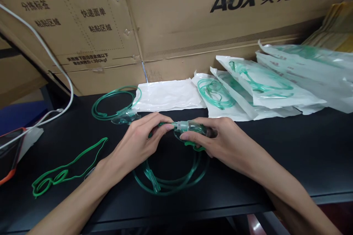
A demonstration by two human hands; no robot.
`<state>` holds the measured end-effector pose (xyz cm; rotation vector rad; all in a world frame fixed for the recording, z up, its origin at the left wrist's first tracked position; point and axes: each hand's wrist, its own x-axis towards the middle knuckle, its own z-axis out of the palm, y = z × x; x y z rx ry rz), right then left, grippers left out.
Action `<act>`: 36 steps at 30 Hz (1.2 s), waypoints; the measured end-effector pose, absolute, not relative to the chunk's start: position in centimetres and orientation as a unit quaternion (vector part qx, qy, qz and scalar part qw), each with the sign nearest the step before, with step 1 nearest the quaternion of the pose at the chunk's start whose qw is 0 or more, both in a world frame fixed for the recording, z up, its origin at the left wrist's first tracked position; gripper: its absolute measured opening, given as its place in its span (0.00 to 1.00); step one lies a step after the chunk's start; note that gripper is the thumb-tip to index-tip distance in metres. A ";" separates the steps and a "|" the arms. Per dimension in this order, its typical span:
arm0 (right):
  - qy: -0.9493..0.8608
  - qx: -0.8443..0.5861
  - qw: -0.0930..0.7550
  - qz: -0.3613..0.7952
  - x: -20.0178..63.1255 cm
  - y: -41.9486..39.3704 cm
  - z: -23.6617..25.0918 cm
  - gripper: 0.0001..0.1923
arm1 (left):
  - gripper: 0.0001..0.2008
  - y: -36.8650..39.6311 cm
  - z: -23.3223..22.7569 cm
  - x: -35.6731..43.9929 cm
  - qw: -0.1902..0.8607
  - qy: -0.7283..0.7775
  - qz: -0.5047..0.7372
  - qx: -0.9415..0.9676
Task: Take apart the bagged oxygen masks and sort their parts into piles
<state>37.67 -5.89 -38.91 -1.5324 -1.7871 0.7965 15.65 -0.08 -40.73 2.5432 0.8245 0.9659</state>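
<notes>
My right hand (pixel 217 141) grips a clear green oxygen mask (pixel 194 128) just above the black table (pixel 289 154). My left hand (pixel 140 141) pinches the end of the green tubing (pixel 168 181) at the mask's white connector (pixel 180 125). The tubing hangs down from the hands and coils on the table beneath them. A second mask with coiled green tubing (pixel 116 108) lies behind my left hand. A loose green elastic strap (pixel 63 174) lies to the left of my left forearm.
An empty white pouch (pixel 168 95) lies flat behind the hands. Several sealed pouches with green tubing (pixel 261 84) overlap at the back right. Large cardboard boxes (pixel 176 18) wall the table's far side. A white cable (pixel 55 69) and an orange-edged phone (pixel 9 154) are at the left.
</notes>
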 end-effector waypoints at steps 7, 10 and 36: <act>-0.697 -0.553 0.309 0.336 37.6 -5.9 -39.2 0.09 | 0.07 -0.3 -40.8 15.7 0.140 0.256 0.355 0.888; -0.703 -0.560 0.307 0.312 37.4 -5.9 -39.6 0.11 | 0.10 -0.5 -40.9 15.7 0.141 0.256 0.342 0.893; -0.758 -0.558 0.295 0.164 39.9 -5.4 -39.9 0.25 | 0.17 4.9 -35.4 11.7 0.027 0.540 0.253 0.802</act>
